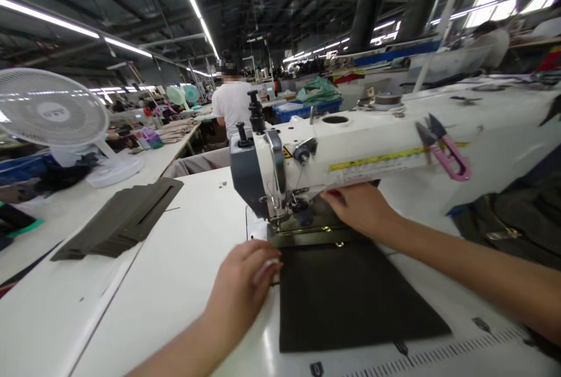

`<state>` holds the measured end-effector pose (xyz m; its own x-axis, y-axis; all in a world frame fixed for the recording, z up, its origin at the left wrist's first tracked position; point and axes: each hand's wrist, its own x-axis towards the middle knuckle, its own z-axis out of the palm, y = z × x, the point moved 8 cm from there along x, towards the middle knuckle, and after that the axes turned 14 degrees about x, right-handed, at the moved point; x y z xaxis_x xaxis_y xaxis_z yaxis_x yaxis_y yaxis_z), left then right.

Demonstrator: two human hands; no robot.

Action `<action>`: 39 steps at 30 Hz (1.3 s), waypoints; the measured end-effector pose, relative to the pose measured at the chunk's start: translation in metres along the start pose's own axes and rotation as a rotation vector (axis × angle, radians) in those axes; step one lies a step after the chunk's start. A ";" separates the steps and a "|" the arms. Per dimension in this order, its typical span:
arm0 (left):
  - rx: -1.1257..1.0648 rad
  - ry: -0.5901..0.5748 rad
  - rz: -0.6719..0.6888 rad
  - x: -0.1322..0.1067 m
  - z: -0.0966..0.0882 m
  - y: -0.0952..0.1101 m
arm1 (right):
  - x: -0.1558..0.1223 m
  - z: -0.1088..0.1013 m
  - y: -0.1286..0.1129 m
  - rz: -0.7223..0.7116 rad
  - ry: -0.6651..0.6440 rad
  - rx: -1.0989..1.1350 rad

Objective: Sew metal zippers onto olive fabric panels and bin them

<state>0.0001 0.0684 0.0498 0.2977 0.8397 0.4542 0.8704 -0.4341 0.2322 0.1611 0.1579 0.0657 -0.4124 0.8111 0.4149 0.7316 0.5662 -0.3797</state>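
Observation:
A dark olive fabric panel lies flat on the bed of a white sewing machine. Along its far end runs a zipper with brass-coloured metal parts, beneath the needle and presser foot area. My left hand is at the panel's left edge, fingers curled round something small and pale that I cannot make out. My right hand reaches under the machine's arm, its fingers bent together at the far part of the dark fabric, right of the needle. The tips are partly hidden.
Stacked dark fabric pieces lie on the table at left, near a white fan. Pink thread snips rest against the machine's arm. Dark garments are heaped at right. A person in a white shirt is ahead.

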 end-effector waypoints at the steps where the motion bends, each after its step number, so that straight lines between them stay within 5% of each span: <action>1: 0.097 0.016 0.018 0.001 -0.001 -0.009 | -0.012 0.003 -0.015 -0.073 -0.023 0.045; 4: 0.206 0.017 0.219 0.007 0.009 -0.014 | -0.053 0.019 -0.068 -0.353 -0.110 0.183; 6: 0.235 0.001 0.270 0.012 0.015 -0.013 | -0.064 0.032 -0.084 -0.350 -0.140 0.133; 12: 0.279 0.028 0.139 0.020 0.009 -0.016 | -0.036 0.060 -0.068 -0.068 -0.253 0.010; 19: 0.394 0.014 0.257 0.013 0.018 -0.003 | -0.040 0.060 -0.078 -0.290 -0.200 0.075; 22: 0.479 -0.020 0.270 0.013 0.022 0.001 | -0.045 0.048 -0.088 -0.446 -0.053 0.070; 25: 0.512 -0.041 0.272 0.013 0.023 0.002 | -0.039 0.043 -0.082 -0.406 0.056 0.002; 31: 0.511 -0.012 0.295 0.014 0.021 0.005 | -0.032 0.064 -0.065 -0.286 -0.127 0.036; 39: 0.529 -0.028 0.284 0.021 0.023 0.008 | -0.030 0.067 -0.061 -0.284 -0.196 0.067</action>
<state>0.0220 0.0902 0.0410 0.5510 0.7262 0.4111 0.8302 -0.4273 -0.3580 0.0921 0.1093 0.0209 -0.6957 0.6286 0.3477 0.5377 0.7767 -0.3281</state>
